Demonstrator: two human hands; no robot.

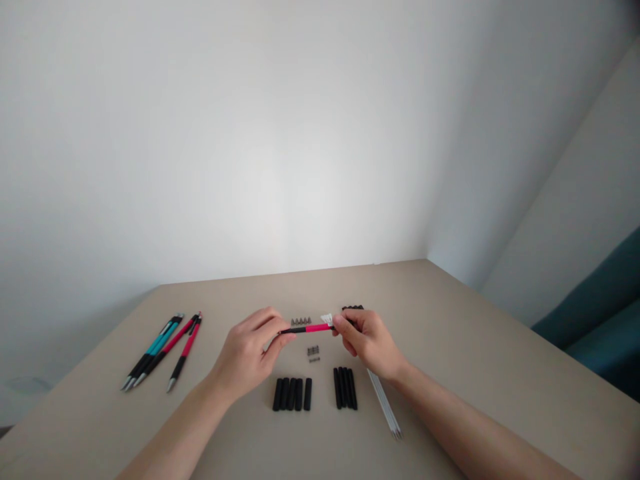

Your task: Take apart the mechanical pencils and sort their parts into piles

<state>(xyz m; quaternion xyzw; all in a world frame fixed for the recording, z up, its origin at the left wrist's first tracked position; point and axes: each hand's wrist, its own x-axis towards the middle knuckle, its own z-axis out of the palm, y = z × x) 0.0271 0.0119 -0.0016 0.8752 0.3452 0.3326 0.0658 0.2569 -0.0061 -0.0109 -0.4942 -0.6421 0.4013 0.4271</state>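
Between my two hands a red and black pen [316,328] is held level above the table. My left hand [253,350] pinches its black end between thumb and fingertips. The other end is gripped by my right hand [367,340], whose fingers hide part of it. Just behind the pen stand small metal cone tips [301,321] and small white pieces [327,319]. Below it lie small springs [313,353]. Nearer me are several thick black grips [292,394] and, to their right, several thinner black tubes [345,388].
Whole pens [163,350], teal and red with black grips, lie at the left on the beige table [420,293]. White refills [385,405] lie beneath my right forearm. Black parts [353,308] show behind my right hand. A wall stands behind; a teal curtain [600,320] hangs at right.
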